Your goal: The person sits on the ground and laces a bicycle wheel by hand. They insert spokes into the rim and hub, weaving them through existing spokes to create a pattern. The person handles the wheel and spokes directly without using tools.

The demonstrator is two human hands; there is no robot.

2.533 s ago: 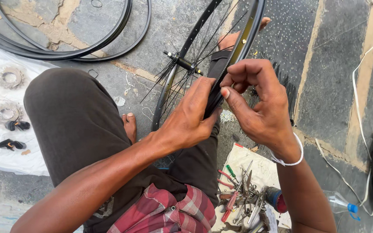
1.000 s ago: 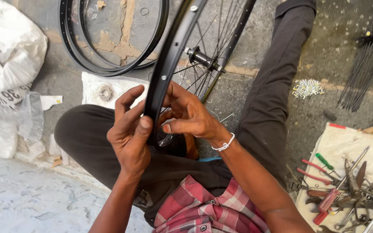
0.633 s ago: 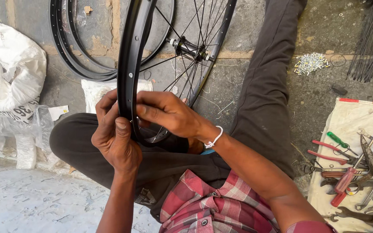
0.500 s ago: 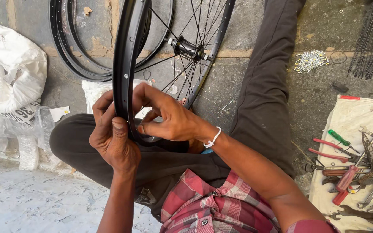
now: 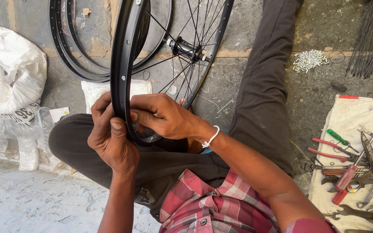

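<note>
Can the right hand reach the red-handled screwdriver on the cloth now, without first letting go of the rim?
Probably not. The right hand is pressed on the black wheel rim together with the left hand, while the red-handled screwdriver lies on the cloth far to the right. Nothing blocks the way there.

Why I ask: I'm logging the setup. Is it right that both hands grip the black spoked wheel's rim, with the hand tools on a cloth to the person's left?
Not quite. The head view shows the hand tools on a cloth to the person's right. Left hand and right hand do grip the rim.
</note>
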